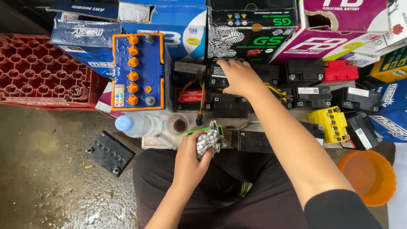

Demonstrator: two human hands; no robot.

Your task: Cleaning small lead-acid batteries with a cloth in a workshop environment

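far left: crate (38, 70) on the floor
left of centre: large battery (137, 72), bottle (137, 125) just near of it
centre: small batteries (229, 104) (boxes (250, 32) stacked behind)
near right: bowl (369, 176)

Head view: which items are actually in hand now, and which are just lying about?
In hand:
left hand grips checked cloth
right hand on small black battery

Lying about:
blue battery
water bottle
screwdriver
yellow battery
red crate
orange tub
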